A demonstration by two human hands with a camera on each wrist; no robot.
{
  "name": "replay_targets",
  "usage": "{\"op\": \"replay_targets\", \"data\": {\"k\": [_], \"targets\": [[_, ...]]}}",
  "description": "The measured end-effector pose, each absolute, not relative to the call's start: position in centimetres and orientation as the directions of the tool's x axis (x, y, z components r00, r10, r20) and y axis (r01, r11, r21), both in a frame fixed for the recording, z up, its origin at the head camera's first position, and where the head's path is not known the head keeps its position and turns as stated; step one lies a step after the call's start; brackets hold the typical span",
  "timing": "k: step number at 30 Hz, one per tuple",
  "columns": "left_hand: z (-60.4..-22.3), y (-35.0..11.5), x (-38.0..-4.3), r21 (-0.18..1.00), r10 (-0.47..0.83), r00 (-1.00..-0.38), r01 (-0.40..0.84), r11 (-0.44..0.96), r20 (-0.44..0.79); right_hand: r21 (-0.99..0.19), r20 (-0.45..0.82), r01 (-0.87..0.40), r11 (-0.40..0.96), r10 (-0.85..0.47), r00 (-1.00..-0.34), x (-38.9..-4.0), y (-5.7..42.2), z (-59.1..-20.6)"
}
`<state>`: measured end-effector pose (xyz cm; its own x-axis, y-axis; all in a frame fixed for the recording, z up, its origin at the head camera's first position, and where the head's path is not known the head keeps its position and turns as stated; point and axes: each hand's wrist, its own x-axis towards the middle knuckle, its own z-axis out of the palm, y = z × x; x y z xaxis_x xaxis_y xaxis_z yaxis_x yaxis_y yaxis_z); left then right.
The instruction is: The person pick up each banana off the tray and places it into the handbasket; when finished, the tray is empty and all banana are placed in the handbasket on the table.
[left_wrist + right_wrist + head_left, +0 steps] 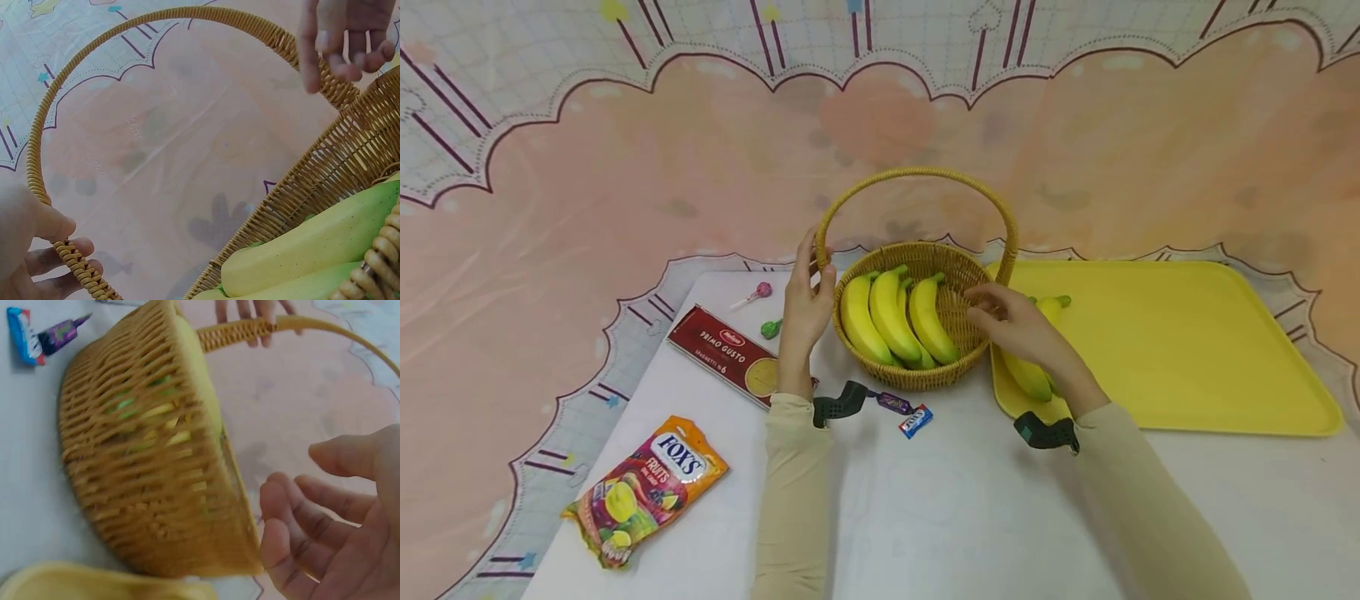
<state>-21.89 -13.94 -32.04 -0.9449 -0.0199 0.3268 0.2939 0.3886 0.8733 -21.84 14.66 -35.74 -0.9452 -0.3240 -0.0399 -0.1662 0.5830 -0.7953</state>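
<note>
A wicker basket (917,380) with a tall arched handle (917,172) stands on the white table, holding several yellow bananas (891,317) with green tips. At the basket's left side, my left hand (807,312) holds the lower part of the handle, thumb on one side and fingers on the other (44,250). My right hand (1018,325) hovers by the basket's right rim with its fingers loosely bent and nothing between them (331,519). Under the right wrist, more bananas (1026,379) lie on the left end of a yellow tray (1187,350), partly hidden by the arm.
A red spaghetti box (718,350) lies left of the basket, partly behind the left arm. Nearby are a pink lollipop (763,290) and a green one (771,329). A Fox's candy bag (647,492) lies front left. Purple (894,403) and blue-red (916,422) wrapped candies lie before the basket.
</note>
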Motion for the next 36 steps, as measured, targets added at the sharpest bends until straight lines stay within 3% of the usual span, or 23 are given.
{"op": "replay_targets", "data": {"k": [8,18,25,36], "targets": [[-34.8,-15.1,-23.8,0.875,-0.039,-0.945,0.283,0.392,0.324,-0.824,0.001,-0.133,0.551,-0.233,-0.973,-19.6,18.2,-37.7],[-34.7,-14.8,-23.5,0.875,-0.043,-0.943,0.287,0.391,0.329,-0.762,0.001,-0.085,0.642,-0.129,-0.992,-17.8,22.4,-40.8],[-33.2,-14.0,-22.0,0.884,-0.027,-0.946,0.292,0.366,0.323,-0.752,-0.080,-0.012,0.659,-0.109,-0.991,-17.1,23.2,-41.9],[-35.5,-14.9,-23.7,0.858,-0.037,-0.926,0.332,0.392,0.375,-0.696,-0.166,0.025,0.718,-0.127,-0.978,-17.7,23.3,-42.6]]}}
